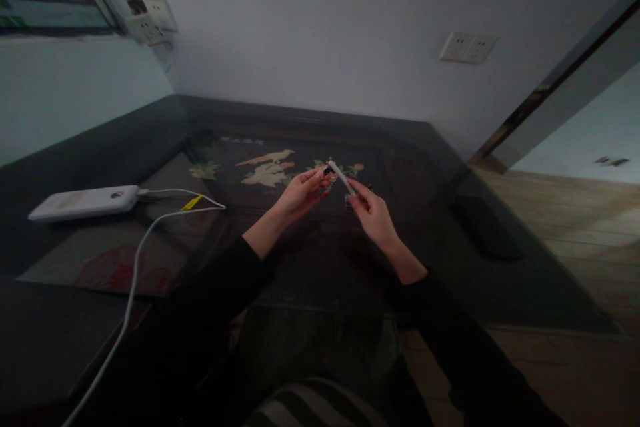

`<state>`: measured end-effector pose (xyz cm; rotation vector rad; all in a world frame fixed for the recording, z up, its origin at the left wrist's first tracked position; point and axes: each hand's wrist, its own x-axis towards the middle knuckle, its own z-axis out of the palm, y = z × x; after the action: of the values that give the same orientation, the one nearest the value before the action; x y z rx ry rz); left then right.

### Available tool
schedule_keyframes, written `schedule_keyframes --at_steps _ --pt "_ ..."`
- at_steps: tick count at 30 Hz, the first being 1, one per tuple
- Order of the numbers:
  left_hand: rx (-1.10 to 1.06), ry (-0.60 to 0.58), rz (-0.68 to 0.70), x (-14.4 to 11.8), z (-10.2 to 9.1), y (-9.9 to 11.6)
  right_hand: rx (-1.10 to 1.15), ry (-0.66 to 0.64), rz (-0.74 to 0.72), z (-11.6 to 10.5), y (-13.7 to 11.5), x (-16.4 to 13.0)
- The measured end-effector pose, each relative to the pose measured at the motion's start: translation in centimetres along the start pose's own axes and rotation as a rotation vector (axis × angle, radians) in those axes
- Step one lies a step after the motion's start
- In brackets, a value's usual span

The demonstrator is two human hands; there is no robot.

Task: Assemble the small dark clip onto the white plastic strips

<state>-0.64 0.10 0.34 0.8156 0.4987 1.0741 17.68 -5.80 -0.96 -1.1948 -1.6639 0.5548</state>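
My left hand (303, 193) is closed in a pinch around a small dark piece (327, 171) with a bright edge, above the table's middle. My right hand (371, 212) grips a thin pale strip (342, 179), slanting up and left so that its far end meets the dark piece or lies just in front of it. A small dark object with light edges (349, 203) shows at the right fingers; whether it is held or lies on the table I cannot tell. Dim light and the fingers hide what kind of things these are.
On the dark glossy table (310, 260), which bears a bird-and-flower picture (267, 170), a white power bank (85, 203) lies at left. Its white cable (134, 280) with a yellow tag (191, 203) runs toward me. A flat black object (487, 228) rests at right. Wall sockets (469, 47) are behind.
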Motion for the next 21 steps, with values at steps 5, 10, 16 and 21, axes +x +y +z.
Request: schedule_keyframes --at_steps 5,10,16,21 --pt "-0.038 0.015 0.016 -0.1 0.2 -0.1 -0.008 -0.049 0.051 0.3 -0.5 -0.3" --pt "-0.056 0.009 0.045 -0.1 0.1 -0.3 0.054 -0.097 0.071 0.8 -1.2 -0.7" --pt "-0.058 0.015 0.067 0.2 0.0 -0.6 0.121 -0.117 0.065 1.1 -1.3 -0.9" --pt "-0.068 0.013 0.054 0.1 -0.1 -0.8 0.093 -0.081 0.079 0.9 -1.0 -0.7"
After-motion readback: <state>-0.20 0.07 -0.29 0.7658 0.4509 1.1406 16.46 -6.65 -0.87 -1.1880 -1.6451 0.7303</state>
